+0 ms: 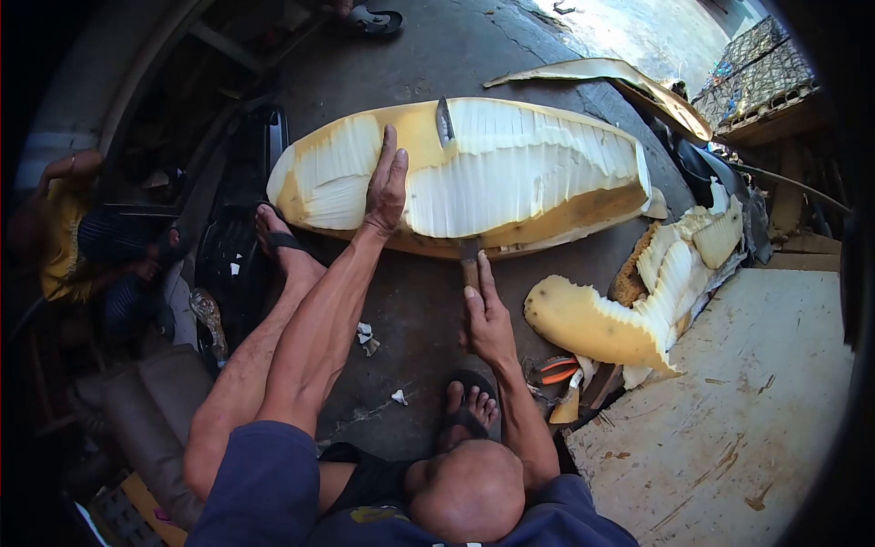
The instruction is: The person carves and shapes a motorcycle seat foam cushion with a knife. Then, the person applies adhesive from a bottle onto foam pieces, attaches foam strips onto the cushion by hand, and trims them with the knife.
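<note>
A long yellow foam block lies across the floor in front of me, its upper face cut away to white, ridged foam. My left hand presses on its left part with fingers stretched out. With my right hand I grip the handle of a knife at the block's near side. The blade runs into the foam, and its tip sticks out near the far edge; the middle of the blade is hidden inside. My index finger lies along the handle.
Torn foam pieces lie at right beside orange-handled pliers and a pale board. A wire cage stands far right. A black plastic shell lies left of my foot. Another person sits at far left.
</note>
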`<state>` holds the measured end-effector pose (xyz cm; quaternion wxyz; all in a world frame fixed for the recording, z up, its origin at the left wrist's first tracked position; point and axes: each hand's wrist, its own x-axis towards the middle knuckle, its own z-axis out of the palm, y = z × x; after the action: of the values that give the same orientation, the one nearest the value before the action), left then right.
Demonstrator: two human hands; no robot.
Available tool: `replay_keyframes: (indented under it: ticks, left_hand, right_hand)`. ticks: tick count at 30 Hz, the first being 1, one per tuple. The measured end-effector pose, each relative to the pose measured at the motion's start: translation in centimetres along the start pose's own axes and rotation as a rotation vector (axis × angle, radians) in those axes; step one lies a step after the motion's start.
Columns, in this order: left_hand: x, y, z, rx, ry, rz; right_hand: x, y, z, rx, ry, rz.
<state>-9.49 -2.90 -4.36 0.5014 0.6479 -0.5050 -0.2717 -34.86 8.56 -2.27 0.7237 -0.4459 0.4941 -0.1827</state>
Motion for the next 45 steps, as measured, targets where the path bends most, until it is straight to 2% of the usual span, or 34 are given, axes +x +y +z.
replay_keyframes:
  ticks: [1,2,5,6,8,9,10,13,15,16,17,18,19,21,25,26,28,29,31,32,34,35,36,37,39,40,41,42,43,44,45]
  left_hand:
    - [0.0,-0.3,-0.4,0.033,0.005,0.017]
    - [0.2,-0.7,-0.6,0.057,0.017,0.030]
    - [-1.0,-1.1,-0.1,0.071,0.016,0.017]
    - [-0.9,-0.8,-0.2,0.057,0.010,0.030]
    - [-0.9,-0.5,-0.8,0.106,0.014,0.092]
    - [-0.2,-0.7,-1.2,0.116,0.031,0.122]
    - [-0.1,-0.8,-1.4,0.170,0.040,0.139]
    - [-0.9,-1.9,-0.8,0.255,0.042,0.101]
    - [-1.2,-1.2,-1.1,-0.062,0.031,0.050]
    - [-1.0,-1.1,-1.3,-0.069,0.016,0.030]
    - [1.1,-0.6,-2.1,-0.055,0.029,0.078]
    - [2.9,-0.3,-2.5,-0.183,0.058,0.084]
    - [3.6,-0.4,-2.4,-0.319,0.083,0.071]
    - [-0.7,-2.6,-0.3,-0.612,0.086,-0.090]
    - [-0.6,-1.9,-0.8,-0.507,0.026,-0.064]
    - [-1.0,-2.1,-0.2,-0.589,0.098,-0.039]
    - [-1.0,-1.9,-0.4,-0.604,0.098,-0.073]
    - [-0.9,-1.9,-0.4,-0.612,0.099,-0.090]
    - [-1.0,-1.8,-0.9,-0.668,0.091,-0.093]
    - [-1.0,-1.3,-1.0,-0.720,0.111,-0.117]
    - [-0.1,-0.1,-1.0,-0.874,0.219,-0.175]
    - [-0.2,0.2,-0.6,-0.927,0.289,-0.197]
    - [-0.5,-0.2,-0.3,-0.928,0.311,-0.171]
    - [-0.9,-1.0,-0.6,-0.925,0.256,-0.189]
    - [-1.4,-0.3,-2.0,-0.837,0.201,-0.195]
    - [-1.4,0.1,-2.7,-0.701,0.231,-0.203]
    - [-1.7,-1.8,-4.8,-0.376,0.165,-0.143]
    - [-2.0,-3.8,-5.7,-0.436,0.211,-0.080]
    - [-2.6,-3.9,-5.7,-0.502,0.260,-0.053]
    - [-2.7,-4.9,-5.5,-0.371,0.328,-0.081]
    - [-3.2,-3.6,-5.9,-0.424,0.196,-0.117]
  right_hand:
    - [-1.6,1.4,-0.1,-0.049,0.004,0.035]
    - [-2.2,5.6,0.1,-0.101,0.055,-0.155]
    - [-0.5,3.5,0.5,-0.146,0.100,-0.269]
    - [0.6,0.6,0.4,-0.038,0.044,-0.119]
    - [-0.3,-0.1,0.2,0.006,-0.011,0.023]
    - [-1.0,2.2,0.2,0.004,-0.022,-0.011]
    - [-1.6,6.1,0.5,-0.030,0.021,-0.169]
    - [0.0,2.4,1.4,-0.043,0.047,-0.152]
    - [1.2,0.3,1.4,0.107,-0.025,-0.029]
    - [-0.4,0.5,1.4,0.127,-0.015,-0.001]
    - [-0.9,2.3,1.5,0.130,-0.028,-0.051]
    - [-1.4,3.3,2.0,0.027,0.021,-0.186]
    - [-1.0,4.7,1.7,0.053,0.009,-0.130]
    - [-0.2,0.6,2.3,0.189,-0.017,0.001]
    - [-1.9,2.4,2.6,0.179,-0.021,-0.056]
    - [-2.0,4.8,2.8,0.131,0.004,-0.136]
    - [0.7,4.4,2.7,0.175,-0.047,-0.151]
    - [1.1,0.1,3.1,0.299,-0.066,0.015]
    - [1.8,1.2,3.5,0.184,-0.032,-0.048]
    - [-0.1,1.7,3.2,0.220,-0.040,-0.002]
    - [-0.8,4.7,3.5,0.167,-0.036,-0.130]
    - [-0.4,2.6,3.9,0.185,-0.035,-0.102]
    - [0.2,1.5,4.1,0.204,-0.034,-0.074]
    - [1.6,0.4,4.1,0.307,-0.055,0.050]
    - [1.5,1.1,4.0,0.286,-0.066,0.038]
    - [-0.5,3.5,3.7,0.253,-0.057,0.007]
    - [-1.0,4.8,3.7,0.220,-0.056,-0.054]
    - [1.4,3.3,4.2,0.221,-0.065,-0.108]
    - [2.1,2.0,4.3,0.278,-0.085,-0.064]
    - [0.3,2.0,4.8,0.350,-0.084,0.045]
    - [1.4,0.4,4.9,0.347,-0.067,0.072]
